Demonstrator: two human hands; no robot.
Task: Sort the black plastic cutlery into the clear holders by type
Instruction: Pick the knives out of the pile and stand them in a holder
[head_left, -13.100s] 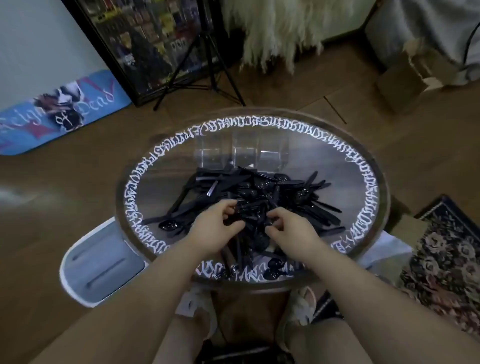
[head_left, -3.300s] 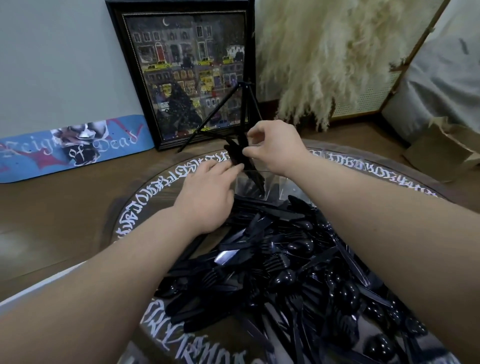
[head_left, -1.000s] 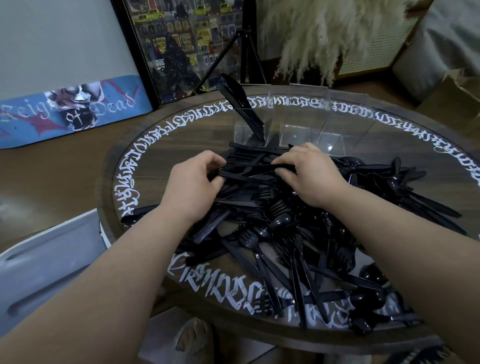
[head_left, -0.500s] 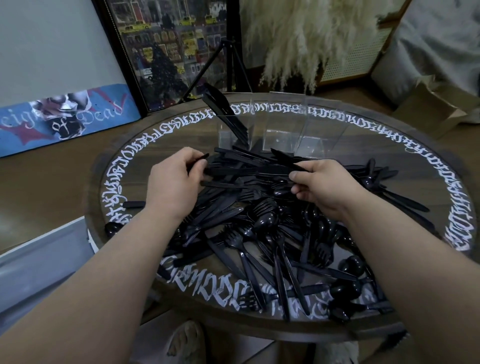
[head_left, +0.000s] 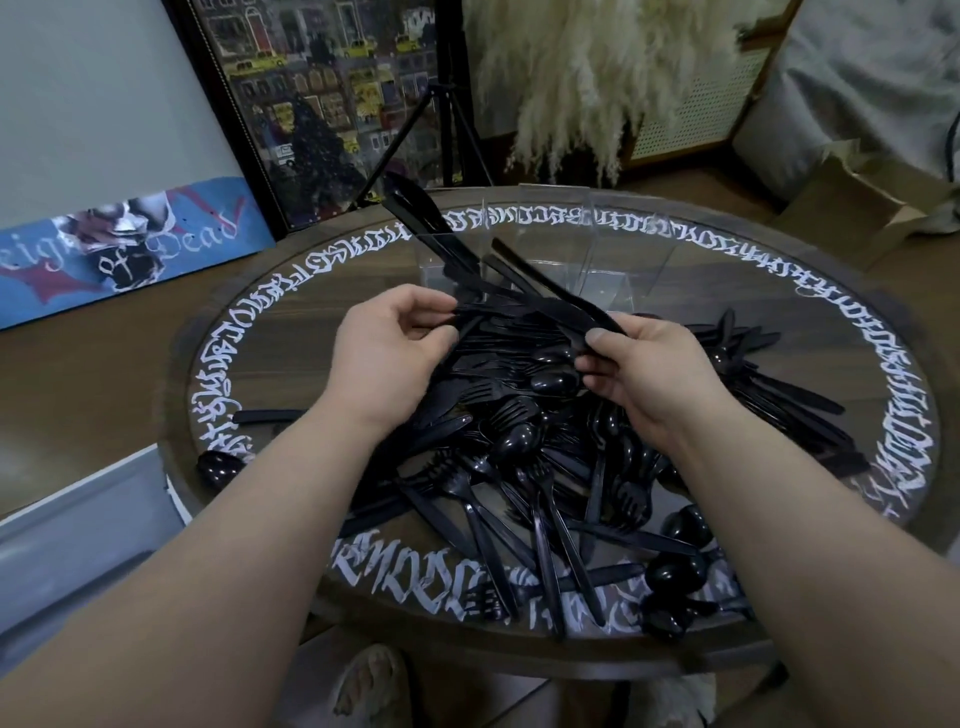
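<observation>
Two hands: both work above the middle of the pile. The left hand (head_left: 387, 358) has its fingers curled, thumb and fingertips pinching the near ends of a few black pieces. The right hand (head_left: 641, 364) pinches the handle end of a long black knife (head_left: 550, 299).
Near pile: black cutlery (head_left: 530, 467) lies heaped across the table (head_left: 291, 332), forks, spoons and knives tangled with handles pointing every way; loose forks and spoons reach the near rim.
Held knife, axis: it runs from the right hand's fingers up and away to the left, its far tip aimed toward the holders. What the left hand holds lies more nearly crosswise, toward the right hand.
Which pieces exactly: I cannot tell how many the left hand has, black on black.
Far row: the clear holders (head_left: 602, 260) stand side by side just beyond the pile, straight ahead of both hands. The leftmost holder (head_left: 441, 260) already carries sorted knives (head_left: 415, 213), leaning up and to the left out of its top. The others look empty, as far as clear plastic lets me judge.
Nearer hand: the left hand sits closer to the knife holder; the right hand is nearer the two empty ones.
Coming move, my guess: the knife has to travel forward and leftward, then tip upright to drop in beside the others.
Progress: early; most of the heap is unsorted.
</observation>
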